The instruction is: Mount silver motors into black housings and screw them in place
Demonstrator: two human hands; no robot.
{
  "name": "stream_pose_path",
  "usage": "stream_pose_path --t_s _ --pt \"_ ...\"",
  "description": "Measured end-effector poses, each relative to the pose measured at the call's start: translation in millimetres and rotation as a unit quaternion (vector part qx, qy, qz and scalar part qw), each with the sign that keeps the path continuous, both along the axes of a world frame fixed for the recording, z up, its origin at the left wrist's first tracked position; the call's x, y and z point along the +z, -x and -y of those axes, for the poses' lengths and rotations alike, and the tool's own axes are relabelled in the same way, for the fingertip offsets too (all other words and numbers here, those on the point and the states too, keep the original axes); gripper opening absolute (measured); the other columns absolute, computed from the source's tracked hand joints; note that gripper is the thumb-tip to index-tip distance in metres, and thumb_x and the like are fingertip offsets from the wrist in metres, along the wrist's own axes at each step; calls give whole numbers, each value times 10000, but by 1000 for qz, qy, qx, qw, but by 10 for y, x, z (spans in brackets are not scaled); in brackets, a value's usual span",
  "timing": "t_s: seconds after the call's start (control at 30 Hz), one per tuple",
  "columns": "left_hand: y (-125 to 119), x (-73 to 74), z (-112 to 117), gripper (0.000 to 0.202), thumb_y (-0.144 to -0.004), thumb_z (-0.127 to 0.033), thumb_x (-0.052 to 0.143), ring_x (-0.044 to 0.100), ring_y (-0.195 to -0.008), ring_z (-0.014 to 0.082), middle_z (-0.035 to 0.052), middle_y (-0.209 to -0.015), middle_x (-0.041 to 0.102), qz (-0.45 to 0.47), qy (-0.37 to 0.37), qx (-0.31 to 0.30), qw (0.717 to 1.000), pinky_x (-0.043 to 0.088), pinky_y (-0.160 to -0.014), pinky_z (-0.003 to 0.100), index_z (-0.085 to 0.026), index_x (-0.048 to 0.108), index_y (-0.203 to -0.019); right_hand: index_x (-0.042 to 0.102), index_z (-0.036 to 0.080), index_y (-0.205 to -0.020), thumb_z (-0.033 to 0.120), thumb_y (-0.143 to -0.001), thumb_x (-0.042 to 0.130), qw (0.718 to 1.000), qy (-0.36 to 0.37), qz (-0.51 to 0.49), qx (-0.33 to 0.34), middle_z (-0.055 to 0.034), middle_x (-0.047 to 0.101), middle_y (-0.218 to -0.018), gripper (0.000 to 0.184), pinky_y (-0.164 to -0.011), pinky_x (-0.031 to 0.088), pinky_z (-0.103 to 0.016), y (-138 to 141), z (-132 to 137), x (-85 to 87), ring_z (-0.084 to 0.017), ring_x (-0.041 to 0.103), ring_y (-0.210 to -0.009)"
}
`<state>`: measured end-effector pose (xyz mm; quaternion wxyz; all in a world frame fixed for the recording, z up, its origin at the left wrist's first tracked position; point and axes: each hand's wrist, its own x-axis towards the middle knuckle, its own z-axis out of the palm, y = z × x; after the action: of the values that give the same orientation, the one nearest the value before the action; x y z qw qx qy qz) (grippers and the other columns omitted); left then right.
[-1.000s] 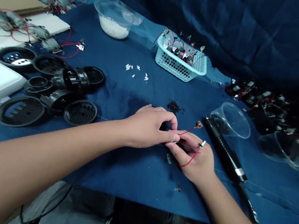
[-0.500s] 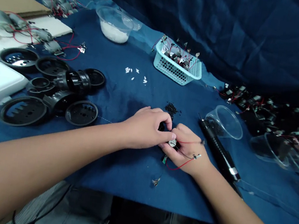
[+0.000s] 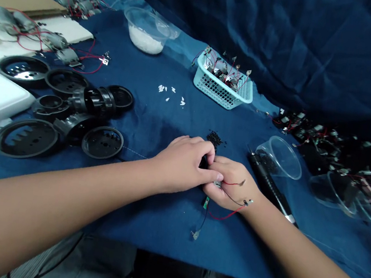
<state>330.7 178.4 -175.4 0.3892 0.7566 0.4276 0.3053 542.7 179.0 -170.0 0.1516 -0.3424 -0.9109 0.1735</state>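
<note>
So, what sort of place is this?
Probably an assembly workbench: wired parts sit in a pale-blue basket, a black screwdriver-like tool lies on blue cloth, and round black pieces are gathered at left.

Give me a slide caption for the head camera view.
Left hand and right hand meet around a wired part, a green board showing below, with a light-blue basket beyond.

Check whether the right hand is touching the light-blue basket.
Apart. The head view shows a clear stretch of blue cloth between the right hand and the light-blue basket, which stands farther back.
</note>
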Motion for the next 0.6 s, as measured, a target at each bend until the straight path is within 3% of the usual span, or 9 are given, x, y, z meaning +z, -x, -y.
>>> stream_pose_path --t_s 0.23,0.47,0.6 --pt "44 43 -8 36 -867 -293 810 654 -1148 214 -11 -1176 695 89 36 -30 995 488 -1094 430 -279 781 -884 562 200 -683 230 -837 600 999 -13 -31 17 -10 577 -696 162 -603 416 -269 -27 -34 -60 -131 539 -630" --pt "53 59 -17 94 -823 -282 807 660 -1138 234 22 -1193 690 75 41 -34 996 510 -1095 443 -262 759 -902 579 195 -675 348 -892 660 999 -4 -34 12 2 551 -652 278 -602 399 -277 -59 -34 -78 -129 523 -619" --pt "65 86 -17 188 -809 -280 775 637 -1190 259 34 -1246 679 51 32 -43 997 500 -1105 461 -264 721 -988 504 204 -641 318 -887 648 1000 -9 -22 -4 9 507 -633 307 -592 354 -293 -46 -17 -92 -124 468 -597"
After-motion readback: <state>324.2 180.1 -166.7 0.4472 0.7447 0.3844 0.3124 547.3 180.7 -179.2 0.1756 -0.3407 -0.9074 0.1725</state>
